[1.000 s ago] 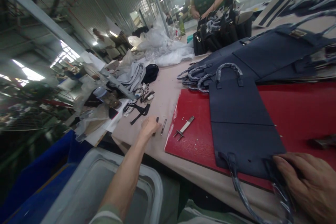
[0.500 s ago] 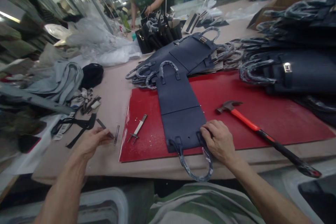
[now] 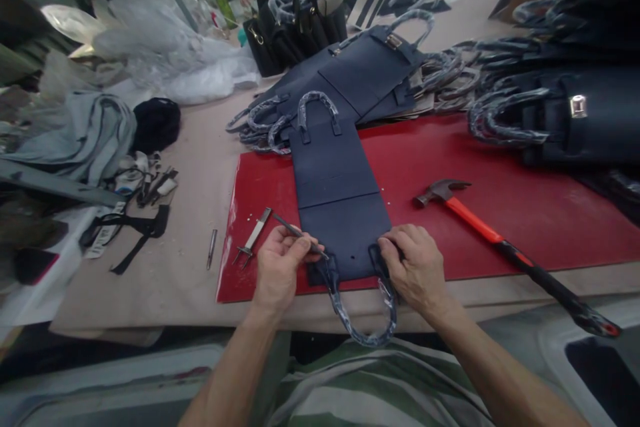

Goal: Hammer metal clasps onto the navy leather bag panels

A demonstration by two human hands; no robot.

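A flat navy leather bag panel (image 3: 337, 193) with a wrapped handle at each end lies on a red cutting mat (image 3: 500, 207). My left hand (image 3: 279, 265) is closed on a thin dark metal tool (image 3: 296, 233) whose tip rests by the panel's near left corner. My right hand (image 3: 415, 268) presses down on the panel's near right corner, fingers curled over the handle base. The near handle (image 3: 360, 320) hangs over the table's front edge.
A red-handled hammer (image 3: 500, 240) lies on the mat to the right. A forked metal tool (image 3: 253, 237) and a small punch (image 3: 212, 248) lie to the left. Stacks of navy bag panels (image 3: 560, 113) fill the right and back. Another person works at the far end.
My left hand picked up the thin tool from the table at the left and brought it to the panel's near corner. The view swung right and steadied.
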